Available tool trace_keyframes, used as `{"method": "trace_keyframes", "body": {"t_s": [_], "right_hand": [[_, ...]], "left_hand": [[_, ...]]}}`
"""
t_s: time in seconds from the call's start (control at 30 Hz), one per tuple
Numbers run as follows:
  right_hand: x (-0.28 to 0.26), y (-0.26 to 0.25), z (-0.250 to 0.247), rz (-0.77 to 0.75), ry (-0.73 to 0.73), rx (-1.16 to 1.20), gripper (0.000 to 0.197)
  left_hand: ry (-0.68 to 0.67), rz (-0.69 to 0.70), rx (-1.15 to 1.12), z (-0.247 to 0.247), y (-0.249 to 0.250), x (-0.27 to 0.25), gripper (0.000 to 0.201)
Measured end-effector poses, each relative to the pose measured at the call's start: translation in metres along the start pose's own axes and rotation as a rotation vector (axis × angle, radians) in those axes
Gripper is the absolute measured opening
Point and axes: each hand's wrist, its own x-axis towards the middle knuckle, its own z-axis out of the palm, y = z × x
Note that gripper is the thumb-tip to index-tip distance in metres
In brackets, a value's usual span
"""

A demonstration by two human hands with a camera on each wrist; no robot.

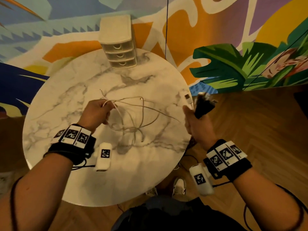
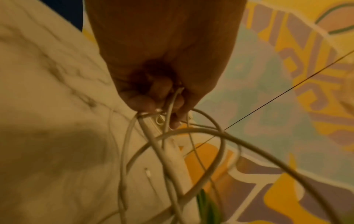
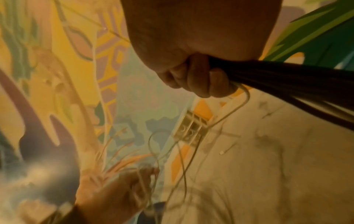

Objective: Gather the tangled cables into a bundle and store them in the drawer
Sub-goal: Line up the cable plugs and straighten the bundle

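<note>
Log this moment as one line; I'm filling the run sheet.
left hand grips white cables | right hand grips black bundle | drawer unit shut

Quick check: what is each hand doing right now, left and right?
Left hand: closed, gripping the white cables.
Right hand: closed, gripping a bunch of black cables, with one white cable caught in it.

Round marble table point(image 1: 55, 104): drawer unit point(image 1: 119, 45), three drawers shut, at far edge; white cables point(image 1: 133, 117) tangled mid-table, some gripped by left hand point(image 1: 96, 112); right hand point(image 1: 198, 127) at right edge holds black bundle point(image 1: 204, 105)
</note>
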Motion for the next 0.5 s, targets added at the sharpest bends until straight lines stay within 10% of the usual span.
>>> {"method": "trace_keyframes", "body": {"t_s": [0.13, 0.27, 0.4, 0.5], "right_hand": [[0.008, -0.016, -0.014, 0.001, 0.061, 0.329, 0.041], [0.007, -0.027, -0.009, -0.029, -0.004, 0.388, 0.043], [0.004, -0.033, -0.001, -0.01, -0.029, 0.406, 0.043], [0.003, -0.036, 0.001, -0.003, -0.044, 0.391, 0.045]], "left_hand": [[0.037, 0.214, 0.563, -0.032, -0.032, 0.008, 0.012], [-0.156, -0.042, 0.966, -0.025, -0.025, -0.001, 0.028], [0.068, 0.497, 0.708, 0.035, 0.029, -0.034, 0.039], [-0.262, 0.622, 0.632, 0.109, 0.047, -0.04, 0.059]]}}
